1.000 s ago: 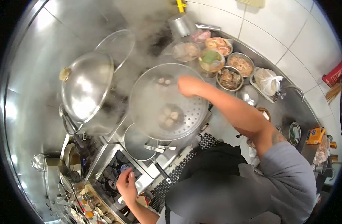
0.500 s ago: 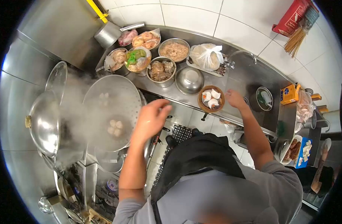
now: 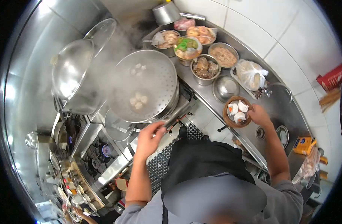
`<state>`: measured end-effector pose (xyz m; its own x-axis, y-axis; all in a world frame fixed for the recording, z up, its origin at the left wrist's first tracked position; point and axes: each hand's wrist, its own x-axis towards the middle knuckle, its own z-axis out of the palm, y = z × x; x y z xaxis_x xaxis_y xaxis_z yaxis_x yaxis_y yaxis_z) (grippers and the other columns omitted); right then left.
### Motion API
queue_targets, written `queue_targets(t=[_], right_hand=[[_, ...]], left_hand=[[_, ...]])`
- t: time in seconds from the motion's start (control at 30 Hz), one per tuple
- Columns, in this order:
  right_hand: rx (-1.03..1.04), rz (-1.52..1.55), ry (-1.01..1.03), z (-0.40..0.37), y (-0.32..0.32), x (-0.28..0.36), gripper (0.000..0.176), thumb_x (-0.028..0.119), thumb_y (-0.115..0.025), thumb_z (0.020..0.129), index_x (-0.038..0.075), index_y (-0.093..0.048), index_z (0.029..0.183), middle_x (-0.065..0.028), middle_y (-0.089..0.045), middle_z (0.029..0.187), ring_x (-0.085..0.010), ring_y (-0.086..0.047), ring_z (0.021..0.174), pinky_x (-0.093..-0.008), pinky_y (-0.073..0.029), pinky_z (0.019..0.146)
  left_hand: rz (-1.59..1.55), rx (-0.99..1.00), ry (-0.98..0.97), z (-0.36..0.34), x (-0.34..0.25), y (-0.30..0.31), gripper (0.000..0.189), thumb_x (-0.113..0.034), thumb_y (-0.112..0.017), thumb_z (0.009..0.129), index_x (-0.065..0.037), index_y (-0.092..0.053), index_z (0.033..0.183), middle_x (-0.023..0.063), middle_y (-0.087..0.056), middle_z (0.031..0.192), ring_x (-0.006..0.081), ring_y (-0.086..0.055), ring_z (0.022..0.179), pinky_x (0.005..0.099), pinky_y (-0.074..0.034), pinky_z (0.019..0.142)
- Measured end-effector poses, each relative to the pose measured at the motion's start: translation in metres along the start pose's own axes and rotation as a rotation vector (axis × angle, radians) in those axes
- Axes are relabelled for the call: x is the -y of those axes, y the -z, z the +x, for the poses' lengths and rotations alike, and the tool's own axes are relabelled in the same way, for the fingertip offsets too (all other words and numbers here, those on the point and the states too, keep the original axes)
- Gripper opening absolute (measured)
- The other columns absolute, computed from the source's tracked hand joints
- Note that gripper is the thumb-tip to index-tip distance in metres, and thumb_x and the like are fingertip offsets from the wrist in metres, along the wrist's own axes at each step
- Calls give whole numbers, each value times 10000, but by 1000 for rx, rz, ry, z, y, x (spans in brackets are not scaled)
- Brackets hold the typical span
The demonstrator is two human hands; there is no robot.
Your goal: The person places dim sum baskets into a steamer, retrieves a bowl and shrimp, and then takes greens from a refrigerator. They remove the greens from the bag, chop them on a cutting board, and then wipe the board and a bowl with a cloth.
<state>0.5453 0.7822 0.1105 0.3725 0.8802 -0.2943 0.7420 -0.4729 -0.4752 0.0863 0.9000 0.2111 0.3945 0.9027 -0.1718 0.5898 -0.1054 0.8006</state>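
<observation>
My right hand (image 3: pixel 259 115) grips the right rim of a round bamboo steamer basket (image 3: pixel 228 118), which holds three white dumplings (image 3: pixel 239 117) with bits of orange. My left hand (image 3: pixel 151 139) is raised below the large perforated steamer tray (image 3: pixel 122 86), its fingers curled apart and nothing between them. Two clusters of white pieces lie on that tray, the nearer cluster (image 3: pixel 138 101) plain and the farther one (image 3: pixel 137 69) hazy in steam. An upturned metal bowl (image 3: pixel 226 89) rests on the counter just beyond the basket.
Metal bowls of food, such as minced filling (image 3: pixel 223 55), line the steel counter, with a tied plastic bag (image 3: pixel 249 75) beside them. A sink drain (image 3: pixel 260 133) and yellow box (image 3: pixel 304 145) are right. Large lids (image 3: pixel 72 71) lean left; a burner (image 3: pixel 106 151) burns. Another person's hands (image 3: pixel 78 211) show lower left.
The view has turned toward the stove side. My right hand has come onto the basket's rim, where before it was apart from it. My left hand has moved down, away from the tray's edge.
</observation>
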Motion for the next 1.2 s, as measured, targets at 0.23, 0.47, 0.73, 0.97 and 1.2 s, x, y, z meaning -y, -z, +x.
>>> queue_targets(t=[0.23, 0.47, 0.73, 0.97, 1.2], right_hand=[[156, -282, 470, 89, 64, 161, 303, 220, -570, 762, -64, -625, 854, -288, -632, 818, -429, -628, 816, -485, -497, 754], [402, -461, 850, 211, 23, 344, 293, 207, -553, 781, -36, -653, 910, -253, -660, 861, -407, -641, 821, -491, -493, 745], [470, -838, 1014, 269, -67, 433, 232, 119, -607, 739, 30, -709, 928, -212, -693, 902, -382, -662, 856, -467, -518, 760], [298, -875, 1071, 269, -117, 425, 180, 131, -614, 743, 63, -737, 855, -171, -705, 874, -347, -679, 853, -450, -536, 757], [51, -740, 886, 272, -177, 388, 171, 163, -607, 750, 59, -735, 796, -189, -698, 852, -349, -678, 850, -434, -548, 730]], left_hand=[[123, -399, 106, -43, 35, 100, 257, -143, -648, 878, -5, -681, 1093, 132, -710, 979, 201, -660, 899, 318, -496, 844], [290, -557, 6, -53, 3, 206, 275, -100, -619, 876, 23, -647, 1121, 107, -688, 923, 168, -627, 854, 308, -495, 789], [620, -696, -187, 1, -42, 308, 279, -117, -633, 893, 21, -641, 1136, 110, -661, 929, 179, -599, 850, 306, -478, 788], [1010, -776, -270, 172, -22, 439, 503, -374, -568, 936, -66, -535, 1332, 165, -594, 1282, 337, -561, 1180, 418, -423, 994], [857, -477, -8, 334, 110, 594, 522, -331, -495, 937, -52, -483, 1378, 244, -558, 1299, 381, -512, 1219, 439, -401, 1017]])
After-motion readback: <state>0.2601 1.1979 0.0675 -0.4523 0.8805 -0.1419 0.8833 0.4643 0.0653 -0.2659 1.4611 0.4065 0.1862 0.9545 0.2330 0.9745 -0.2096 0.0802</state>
